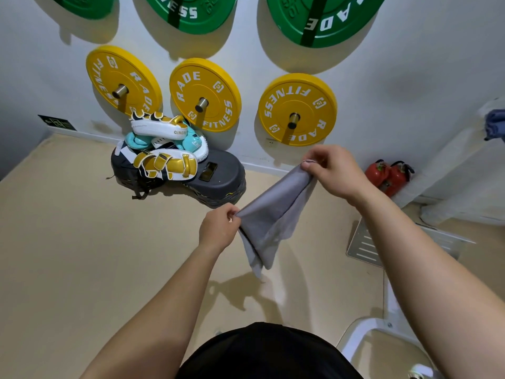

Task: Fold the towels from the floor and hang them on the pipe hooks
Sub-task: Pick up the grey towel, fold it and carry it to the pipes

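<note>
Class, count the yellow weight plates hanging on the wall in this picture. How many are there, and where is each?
3, in a row on pegs below the green plates: left yellow plate, middle yellow plate, right yellow plate. More may lie outside the frame.

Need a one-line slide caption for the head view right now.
Both hands, left hand and right hand, hold a grey towel mid-fold above the floor.

Three yellow plates [297,109], three green plates [191,12], one grey towel [270,214], two extinguishers [389,176]
</note>
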### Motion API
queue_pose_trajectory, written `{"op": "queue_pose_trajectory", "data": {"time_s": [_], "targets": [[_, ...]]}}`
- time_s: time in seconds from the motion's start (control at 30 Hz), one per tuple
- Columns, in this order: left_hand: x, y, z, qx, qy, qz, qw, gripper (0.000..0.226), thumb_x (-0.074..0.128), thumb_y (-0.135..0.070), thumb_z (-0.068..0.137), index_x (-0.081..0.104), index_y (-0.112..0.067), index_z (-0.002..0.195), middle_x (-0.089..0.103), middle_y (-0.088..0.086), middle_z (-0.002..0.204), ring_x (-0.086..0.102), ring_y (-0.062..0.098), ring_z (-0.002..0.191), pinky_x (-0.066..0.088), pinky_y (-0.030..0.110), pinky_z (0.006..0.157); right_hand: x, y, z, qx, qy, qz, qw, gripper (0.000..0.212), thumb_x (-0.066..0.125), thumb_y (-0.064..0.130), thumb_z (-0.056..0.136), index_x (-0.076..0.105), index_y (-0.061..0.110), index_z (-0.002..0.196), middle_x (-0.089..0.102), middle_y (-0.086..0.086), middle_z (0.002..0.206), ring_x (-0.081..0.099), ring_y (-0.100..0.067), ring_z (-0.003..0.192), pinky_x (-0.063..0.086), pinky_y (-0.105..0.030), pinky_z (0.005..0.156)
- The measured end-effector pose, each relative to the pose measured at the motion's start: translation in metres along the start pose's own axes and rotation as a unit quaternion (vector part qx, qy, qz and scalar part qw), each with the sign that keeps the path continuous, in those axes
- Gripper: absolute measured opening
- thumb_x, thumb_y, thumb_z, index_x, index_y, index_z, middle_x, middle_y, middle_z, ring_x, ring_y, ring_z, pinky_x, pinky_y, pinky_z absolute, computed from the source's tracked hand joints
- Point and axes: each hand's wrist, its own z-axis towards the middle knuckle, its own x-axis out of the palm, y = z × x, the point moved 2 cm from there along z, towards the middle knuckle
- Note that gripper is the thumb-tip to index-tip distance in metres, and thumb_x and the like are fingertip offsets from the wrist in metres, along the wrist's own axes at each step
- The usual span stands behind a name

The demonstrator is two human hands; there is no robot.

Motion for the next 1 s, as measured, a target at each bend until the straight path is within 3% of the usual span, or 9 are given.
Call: {"op": "queue_pose_trajectory", "data": {"time_s": [0.13,0.2,0.3,0.37,0.47,0.6,0.87,1.0], "targets": [[-0.004,-0.003,0.004,0.038,0.030,-0.055,0.997,0.016,0.057,-0.017,0.091,0.066,-0.029,0.089,0.069,-0.012,0.086,0.063,0.012,0.086,0.046,0.025,0.070,0.010,-0.020,-0.010,0.054,-0.013,-0.012,0.998,0.007,0.064,0.017,0.090,0.068,0.020,0.086,0.068,-0.002,0.078,0.061,-0.021,0.076,0.046,-0.033,0.068],[-0.005,-0.016,0.004,0.082,0.042,-0.072,0.993,0.015,0.055,-0.019,0.095,0.067,-0.027,0.094,0.068,-0.012,0.091,0.061,0.007,0.089,0.047,0.025,0.074,0.029,-0.017,-0.013,0.059,0.032,-0.004,0.998,0.009,0.065,0.017,0.088,0.068,0.023,0.095,0.064,0.002,0.072,0.059,-0.016,0.069,0.045,-0.031,0.065],[-0.004,-0.035,0.002,0.151,0.045,-0.077,0.984,0.018,0.053,-0.020,0.096,0.068,-0.030,0.095,0.065,-0.011,0.096,0.058,0.004,0.092,0.049,0.027,0.079,0.062,-0.003,-0.016,0.041,0.109,-0.013,0.993,0.031,0.069,0.024,0.088,0.064,0.029,0.119,0.057,0.010,0.068,0.054,-0.010,0.069,0.047,-0.033,0.071],[-0.004,-0.041,-0.001,0.168,0.041,-0.086,0.981,0.018,0.053,-0.021,0.096,0.068,-0.031,0.094,0.064,-0.010,0.096,0.058,0.006,0.094,0.051,0.032,0.081,0.080,0.005,-0.016,0.034,0.144,-0.016,0.989,0.037,0.069,0.029,0.088,0.064,0.031,0.125,0.057,0.012,0.068,0.054,-0.009,0.071,0.048,-0.033,0.072],[-0.007,-0.042,-0.003,0.161,0.022,-0.109,0.981,0.017,0.057,-0.021,0.095,0.072,-0.028,0.097,0.066,-0.008,0.096,0.061,0.009,0.094,0.053,0.033,0.082,0.099,0.010,-0.015,0.021,0.155,-0.014,0.988,0.018,0.069,0.034,0.088,0.075,0.029,0.105,0.058,0.012,0.066,0.052,-0.005,0.065,0.044,-0.031,0.065],[-0.013,-0.036,-0.006,0.126,-0.011,-0.146,0.981,0.009,0.065,-0.022,0.092,0.072,-0.026,0.094,0.070,-0.013,0.090,0.063,0.004,0.086,0.050,0.020,0.075,0.107,0.012,-0.008,0.028,0.135,-0.008,0.990,0.011,0.070,0.034,0.087,0.076,0.026,0.084,0.066,0.011,0.073,0.060,-0.009,0.073,0.048,-0.028,0.069],[-0.014,-0.031,-0.006,0.123,-0.037,-0.171,0.977,0.004,0.072,-0.019,0.090,0.075,-0.021,0.092,0.073,-0.012,0.084,0.067,0.003,0.082,0.054,0.019,0.074,0.102,0.019,0.001,-0.007,0.180,-0.041,0.983,0.008,0.070,0.035,0.083,0.067,0.030,0.078,0.068,0.010,0.078,0.061,-0.015,0.078,0.054,-0.040,0.074],[-0.005,-0.026,-0.002,0.127,-0.020,-0.138,0.982,0.008,0.069,-0.018,0.090,0.073,-0.025,0.090,0.071,-0.015,0.081,0.066,0.003,0.080,0.057,0.028,0.073,0.082,0.024,0.013,-0.034,0.192,-0.090,0.977,0.009,0.069,0.037,0.084,0.066,0.031,0.078,0.066,0.011,0.080,0.060,-0.015,0.079,0.055,-0.041,0.073]]}}
